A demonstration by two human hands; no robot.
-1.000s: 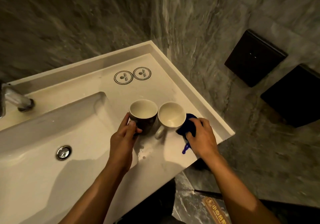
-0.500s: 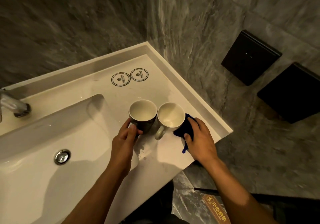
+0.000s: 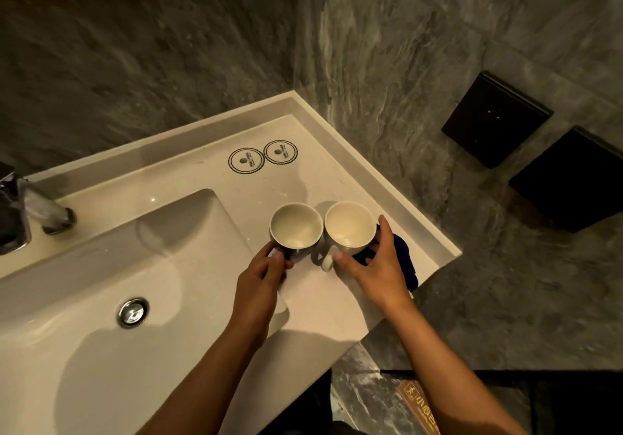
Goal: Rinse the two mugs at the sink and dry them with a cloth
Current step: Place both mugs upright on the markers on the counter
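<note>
Two mugs stand side by side, touching, on the white counter (image 3: 236, 205) to the right of the basin. The dark mug (image 3: 296, 230) with a white inside is on the left; my left hand (image 3: 259, 283) grips it low at its near side, around the handle. The white mug (image 3: 350, 227) is on the right, its handle pointing toward me. My right hand (image 3: 377, 273) wraps it, thumb by the handle and index finger on its far right side. A blue cloth (image 3: 406, 261) lies crumpled under and beside that hand, near the counter's right edge.
The sink basin (image 3: 101, 266) with a chrome drain (image 3: 132, 312) lies to the left, and a chrome faucet (image 3: 30, 212) at the far left. Two round coasters (image 3: 263, 156) sit behind the mugs. Grey stone walls close the back and right; two black panels (image 3: 495, 119) hang on the right wall.
My right hand has come off the blue cloth and reached around the white mug. My left hand stays on the dark mug. Both mugs stand where they were.
</note>
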